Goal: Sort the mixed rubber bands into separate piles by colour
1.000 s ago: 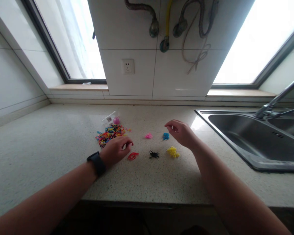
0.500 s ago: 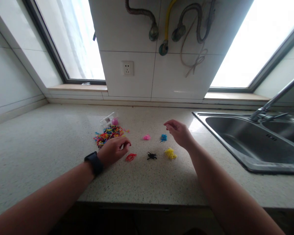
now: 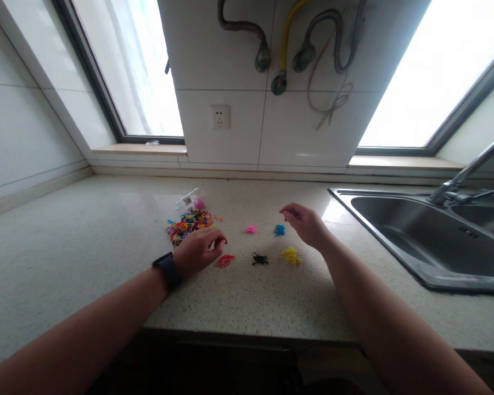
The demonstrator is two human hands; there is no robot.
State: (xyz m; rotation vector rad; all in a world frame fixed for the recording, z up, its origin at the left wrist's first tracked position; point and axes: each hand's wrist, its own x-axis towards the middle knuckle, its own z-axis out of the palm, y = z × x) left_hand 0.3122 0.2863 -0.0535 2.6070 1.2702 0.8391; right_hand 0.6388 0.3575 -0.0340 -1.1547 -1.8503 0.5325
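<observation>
My left hand [image 3: 201,249] is closed, its thumb and forefinger curled together beside a small heap of red rubber bands [image 3: 225,261]. Behind it lies a large mixed pile of colourful small rubber bands [image 3: 191,224], partly covered by the hand. Over the counter by the blue rubber bands [image 3: 280,230], my right hand [image 3: 307,224] is closed in a pinch. Anything between the fingertips of either hand is too small to make out. Separate little heaps of pink [image 3: 251,229], black [image 3: 260,258] and yellow rubber bands [image 3: 291,255] lie between and in front of the hands.
A clear plastic bag [image 3: 188,198] with a pink round item [image 3: 198,203] lies behind the mixed pile. To the right, a steel sink [image 3: 379,258] with a faucet [image 3: 448,189] is set into the speckled counter [image 3: 247,302]. Pipes and a socket [image 3: 220,117] are on the tiled wall.
The view shifts slightly between frames. Both hands keep nearly the same pose and place over the counter, and the heaps look unchanged.
</observation>
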